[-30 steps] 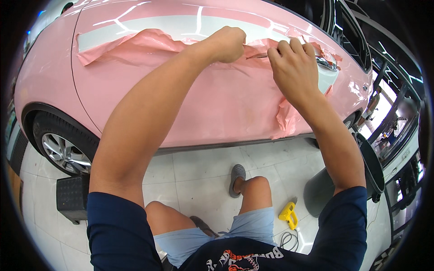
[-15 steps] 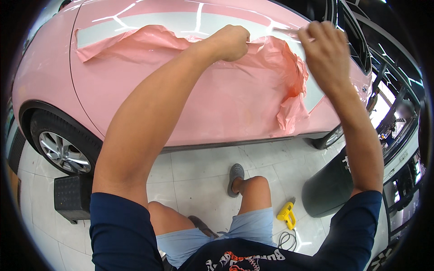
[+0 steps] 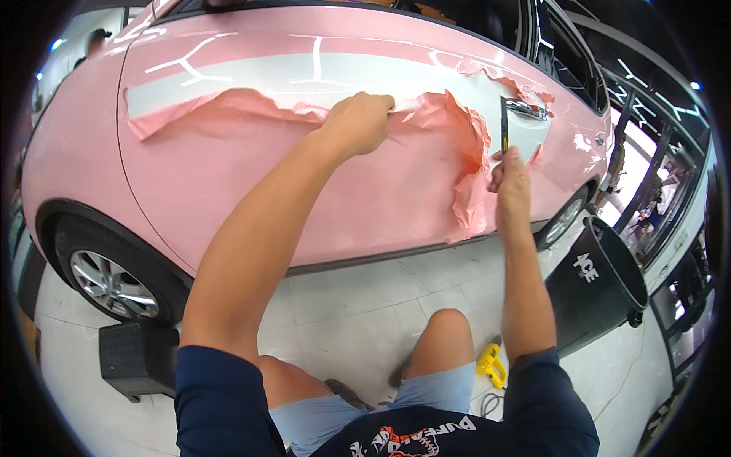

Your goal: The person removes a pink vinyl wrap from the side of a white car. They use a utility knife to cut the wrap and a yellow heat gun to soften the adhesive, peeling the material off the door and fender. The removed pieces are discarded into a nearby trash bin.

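The car door before me is covered in pink vinyl film, and a white strip lies bare along its upper part. A crumpled flap of loosened film hangs from the strip's lower edge and bends down on the right. My left hand is closed in a pinch on the edge of this flap. To the right, my right hand grips a slim dark utility knife, pointing up, beside the chrome door handle. Torn film edges curl around the handle.
A dark bin stands on the floor to the right. Near it lies a yellow heat gun with its cord. At the left, a black step stool sits below the car's wheel.
My right hand has come down and left from the upper right, uncovering the door handle, with the knife now upright. The view has shifted. My left hand still pinches the film.
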Action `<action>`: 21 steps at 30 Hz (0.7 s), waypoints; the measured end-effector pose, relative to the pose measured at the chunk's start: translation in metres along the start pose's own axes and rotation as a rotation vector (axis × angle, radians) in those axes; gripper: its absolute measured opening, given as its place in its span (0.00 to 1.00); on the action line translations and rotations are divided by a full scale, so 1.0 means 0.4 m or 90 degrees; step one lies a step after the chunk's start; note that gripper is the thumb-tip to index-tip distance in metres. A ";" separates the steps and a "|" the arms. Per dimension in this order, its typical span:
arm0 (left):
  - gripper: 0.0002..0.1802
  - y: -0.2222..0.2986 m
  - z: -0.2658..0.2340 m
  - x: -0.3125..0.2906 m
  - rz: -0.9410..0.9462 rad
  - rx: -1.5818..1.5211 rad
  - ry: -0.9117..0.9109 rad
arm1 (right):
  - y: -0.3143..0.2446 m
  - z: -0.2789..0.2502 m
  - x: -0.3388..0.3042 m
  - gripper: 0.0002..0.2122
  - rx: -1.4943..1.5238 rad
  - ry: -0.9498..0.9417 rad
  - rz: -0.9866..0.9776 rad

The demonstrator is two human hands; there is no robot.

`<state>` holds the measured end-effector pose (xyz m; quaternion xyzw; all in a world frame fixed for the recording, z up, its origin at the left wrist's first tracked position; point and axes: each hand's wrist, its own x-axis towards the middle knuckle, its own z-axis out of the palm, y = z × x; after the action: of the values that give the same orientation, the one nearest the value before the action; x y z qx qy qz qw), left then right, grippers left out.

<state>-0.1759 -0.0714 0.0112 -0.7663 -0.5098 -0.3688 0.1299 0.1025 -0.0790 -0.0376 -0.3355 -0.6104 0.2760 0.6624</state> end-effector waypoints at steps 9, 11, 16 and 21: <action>0.11 -0.010 -0.017 -0.006 -0.044 -0.007 0.004 | 0.288 -0.121 -0.137 0.23 0.111 -0.074 0.105; 0.15 -0.014 -0.039 0.019 -0.064 0.030 0.011 | 0.455 -0.205 -0.210 0.21 -0.057 -0.186 0.153; 0.18 -0.071 0.057 0.090 0.083 0.095 0.099 | 1.103 -0.372 -0.658 0.13 -0.481 -0.463 0.383; 0.15 -0.084 0.020 0.103 -0.162 -0.019 0.020 | 1.328 -0.260 -0.872 0.14 -0.567 -0.749 0.524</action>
<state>-0.1934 -0.0234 0.0283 -0.6914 -0.5952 -0.4019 0.0782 0.1935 -0.0299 -0.6731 -0.5624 -0.7369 0.3583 -0.1110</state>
